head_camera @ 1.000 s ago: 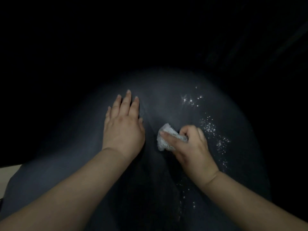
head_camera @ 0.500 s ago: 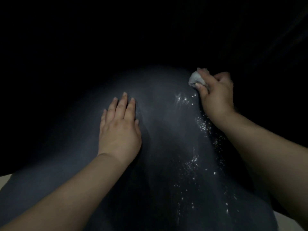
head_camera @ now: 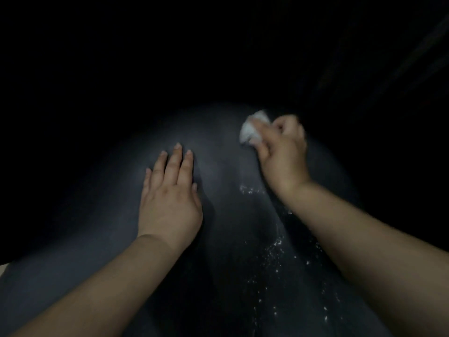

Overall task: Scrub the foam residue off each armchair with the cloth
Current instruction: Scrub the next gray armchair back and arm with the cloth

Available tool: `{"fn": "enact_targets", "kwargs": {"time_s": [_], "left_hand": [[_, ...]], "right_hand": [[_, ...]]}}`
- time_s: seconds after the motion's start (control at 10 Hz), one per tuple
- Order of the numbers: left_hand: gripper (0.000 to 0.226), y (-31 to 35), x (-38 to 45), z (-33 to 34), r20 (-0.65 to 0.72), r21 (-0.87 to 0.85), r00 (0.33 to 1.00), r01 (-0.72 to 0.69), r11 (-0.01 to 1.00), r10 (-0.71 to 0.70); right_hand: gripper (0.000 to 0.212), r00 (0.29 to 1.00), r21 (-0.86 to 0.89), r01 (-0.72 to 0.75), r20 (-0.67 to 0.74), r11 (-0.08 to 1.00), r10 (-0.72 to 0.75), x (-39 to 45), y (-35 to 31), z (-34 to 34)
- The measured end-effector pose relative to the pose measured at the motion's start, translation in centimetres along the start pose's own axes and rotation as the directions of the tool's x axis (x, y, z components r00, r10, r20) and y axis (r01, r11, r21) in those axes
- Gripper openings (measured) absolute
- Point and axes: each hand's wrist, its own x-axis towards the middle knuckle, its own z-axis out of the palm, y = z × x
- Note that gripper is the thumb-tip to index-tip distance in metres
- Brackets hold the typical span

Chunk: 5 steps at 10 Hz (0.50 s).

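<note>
A dark grey armchair surface [head_camera: 218, 234] fills the lower middle of the head view, lit dimly in a dark room. My left hand [head_camera: 170, 190] lies flat on it with straight fingers, left of centre. My right hand [head_camera: 281, 149] grips a small crumpled white cloth [head_camera: 251, 128] and presses it to the upholstery at the far upper right of the lit patch; the hand and cloth are blurred. White foam specks [head_camera: 274, 249] are scattered on the fabric below and beside my right forearm.
Everything beyond the lit armchair is black and shows no detail. A pale strip of floor [head_camera: 3, 269] shows at the left edge.
My right hand swept the cloth from the middle of the surface up to the far right, then slightly back toward centre. Fewer foam specks show near the top. My left hand stayed flat.
</note>
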Motion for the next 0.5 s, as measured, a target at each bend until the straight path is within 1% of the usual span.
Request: {"fn": "enact_targets", "kwargs": {"time_s": [0.1,0.2,0.3,0.4,0.5], "left_hand": [[0.059,0.1,0.1,-0.1,0.014,0.0,1.0,0.004,1.0,-0.004],[0.059,0.1,0.1,-0.3,0.02,-0.004,1.0,0.002,1.0,-0.002],[0.059,0.0,0.1,-0.3,0.021,0.005,1.0,-0.002,1.0,0.002],[0.06,0.0,0.1,0.0,0.019,0.013,1.0,-0.001,1.0,0.001],[0.06,0.1,0.2,0.0,0.019,0.02,1.0,0.002,1.0,-0.003]], "right_hand": [[0.036,0.959,0.073,0.22,0.165,0.973,-0.229,-6.1,-0.9,0.0],[0.028,0.978,0.148,0.166,0.1,0.975,-0.181,-7.2,0.5,-1.2],[0.033,0.984,0.009,-0.098,-0.147,0.995,0.098,-2.6,3.6,-1.9],[0.037,0.962,0.003,-0.215,-0.169,0.977,0.213,0.0,3.9,-2.1],[0.032,0.996,0.102,-0.073,-0.046,0.992,0.078,-3.7,1.3,-0.7]]}}
